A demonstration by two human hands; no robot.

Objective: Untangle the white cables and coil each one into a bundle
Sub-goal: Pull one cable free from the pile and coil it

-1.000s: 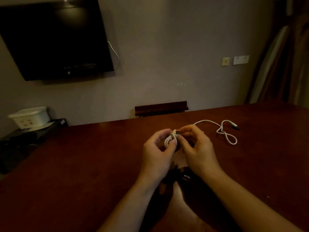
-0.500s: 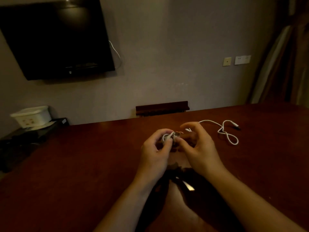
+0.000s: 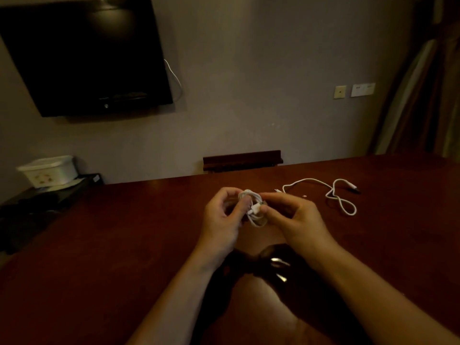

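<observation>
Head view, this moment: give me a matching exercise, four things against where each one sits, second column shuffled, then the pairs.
Things:
1. coiled white cable
2. loose white cable
3. television
4. white box

Places:
A. hung on the wall, upper left
B. on the low dark stand at far left
C. held between the left hand and the right hand
D. lying on the table, right of the hands

Pairs: 1-C, 2-D, 3-A, 4-B

Left hand [image 3: 221, 220], right hand [image 3: 296, 220]: both pinching.
</observation>
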